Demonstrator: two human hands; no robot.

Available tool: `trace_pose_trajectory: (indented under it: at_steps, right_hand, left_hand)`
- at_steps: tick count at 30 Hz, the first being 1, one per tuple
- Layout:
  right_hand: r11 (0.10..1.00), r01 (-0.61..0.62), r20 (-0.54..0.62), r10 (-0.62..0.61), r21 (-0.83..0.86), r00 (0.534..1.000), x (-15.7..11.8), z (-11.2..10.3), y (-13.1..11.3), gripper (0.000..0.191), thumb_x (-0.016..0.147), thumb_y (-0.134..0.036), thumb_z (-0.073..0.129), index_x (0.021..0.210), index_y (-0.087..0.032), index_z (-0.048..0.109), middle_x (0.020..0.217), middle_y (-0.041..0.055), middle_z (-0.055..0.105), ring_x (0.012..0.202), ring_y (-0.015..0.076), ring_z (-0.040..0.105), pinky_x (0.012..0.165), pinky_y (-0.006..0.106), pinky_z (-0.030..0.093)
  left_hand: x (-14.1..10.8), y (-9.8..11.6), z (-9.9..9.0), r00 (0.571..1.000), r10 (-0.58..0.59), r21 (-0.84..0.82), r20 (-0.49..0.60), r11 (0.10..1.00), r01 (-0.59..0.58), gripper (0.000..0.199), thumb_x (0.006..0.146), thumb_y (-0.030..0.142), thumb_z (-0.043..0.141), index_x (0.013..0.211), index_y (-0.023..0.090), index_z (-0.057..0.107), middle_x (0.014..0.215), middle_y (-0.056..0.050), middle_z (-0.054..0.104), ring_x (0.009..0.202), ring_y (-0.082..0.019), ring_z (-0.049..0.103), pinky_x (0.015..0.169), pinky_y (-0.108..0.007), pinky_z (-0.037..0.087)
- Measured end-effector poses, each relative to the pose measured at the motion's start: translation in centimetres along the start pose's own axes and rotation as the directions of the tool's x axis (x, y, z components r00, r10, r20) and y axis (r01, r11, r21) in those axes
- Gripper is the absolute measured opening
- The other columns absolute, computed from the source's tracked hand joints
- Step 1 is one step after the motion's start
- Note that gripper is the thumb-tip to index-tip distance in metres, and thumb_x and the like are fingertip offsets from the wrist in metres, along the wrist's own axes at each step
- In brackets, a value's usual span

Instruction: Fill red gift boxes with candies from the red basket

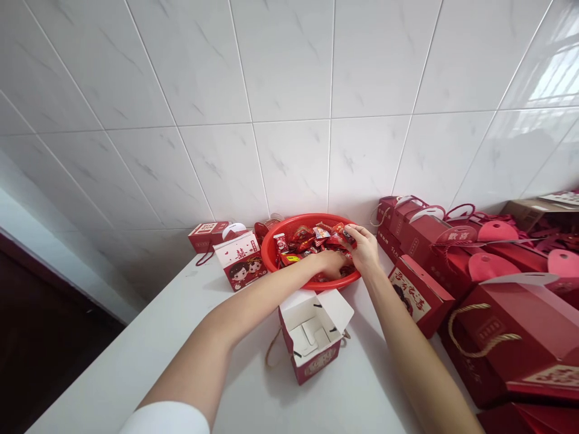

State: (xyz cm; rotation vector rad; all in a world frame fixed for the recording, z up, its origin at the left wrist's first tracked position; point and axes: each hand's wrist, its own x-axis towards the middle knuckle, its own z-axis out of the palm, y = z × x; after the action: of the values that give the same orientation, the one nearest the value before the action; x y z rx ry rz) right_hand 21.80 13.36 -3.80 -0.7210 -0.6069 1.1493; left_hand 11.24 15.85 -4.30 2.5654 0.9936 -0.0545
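A red plastic basket (309, 217) full of wrapped sweets (304, 237) stands against the wall. My left hand (333, 264) reaches into the basket's right part, its fingertips hidden among the sweets. Just beside it, over the right rim, my right hand (362, 246) pinches a small, dark and red wrapped piece (349, 234) between thumb and fingers. In front of the basket sits an open red box (316, 365) with a white inside, its flaps raised and rope handles at its sides. No sweets show in it.
Closed red gift boxes crowd the right side (479, 325), one leaning near my right forearm. Left of the basket stand a box with cartoon figures (244, 269) and a smaller red box (205, 237). The white table (181, 337) meets a tiled wall.
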Motion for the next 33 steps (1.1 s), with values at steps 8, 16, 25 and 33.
trace_pose_trajectory:
  at_steps: [8, 16, 25, 33]
  right_hand:
    - [0.999, 0.029, 0.025, -0.030, 0.019, 0.999, 0.4, -0.1, 0.2, 0.024, 0.048, -0.026, 0.087, 0.063, -0.020, 0.069, 0.074, 0.0005, 0.071, 0.077, 0.0163, 0.065, 0.068, 0.027, 0.058]
    - [1.000, 0.027, 0.073, -0.027, 0.000, 0.997, 0.7, -0.2, 0.5, 0.020, 0.052, -0.028, 0.086, 0.064, -0.020, 0.072, 0.077, 0.0019, 0.073, 0.082, 0.0184, 0.066, 0.077, 0.032, 0.058]
    - [0.999, -0.030, 0.105, 0.034, -0.034, 0.994, 0.3, -0.2, 0.1, 0.021, 0.050, -0.031, 0.086, 0.062, -0.021, 0.072, 0.077, 0.0020, 0.072, 0.080, 0.0177, 0.064, 0.066, 0.027, 0.054]
    - [0.995, -0.050, 0.155, 0.063, -0.086, 0.986, -0.1, -0.2, -0.4, 0.026, 0.053, -0.038, 0.086, 0.069, -0.022, 0.074, 0.083, 0.0021, 0.074, 0.084, 0.0189, 0.064, 0.066, 0.026, 0.053]
  left_hand:
    - [-2.4, -3.6, -2.0, 0.987, -0.110, -0.462, -0.116, 0.886, 0.045, 0.046, 0.074, 0.018, 0.072, 0.119, 0.013, 0.067, 0.096, -0.006, 0.073, 0.090, -0.022, 0.066, 0.082, -0.030, 0.052]
    - [-3.8, -5.6, -2.0, 0.950, -0.229, -0.763, -0.212, 0.646, -0.014, 0.067, 0.067, 0.014, 0.074, 0.133, 0.013, 0.061, 0.097, -0.005, 0.073, 0.089, -0.022, 0.067, 0.088, -0.037, 0.053]
    - [-4.4, -4.6, -2.4, 0.952, -0.213, -0.784, -0.218, 0.619, -0.041, 0.054, 0.069, 0.023, 0.077, 0.121, 0.015, 0.069, 0.098, -0.006, 0.074, 0.097, -0.024, 0.068, 0.093, -0.037, 0.051]
    - [-4.2, -4.7, -2.4, 0.961, -0.198, -0.817, -0.193, 0.575, -0.045, 0.040, 0.064, 0.020, 0.078, 0.104, 0.014, 0.072, 0.085, -0.002, 0.071, 0.086, -0.020, 0.066, 0.089, -0.035, 0.051]
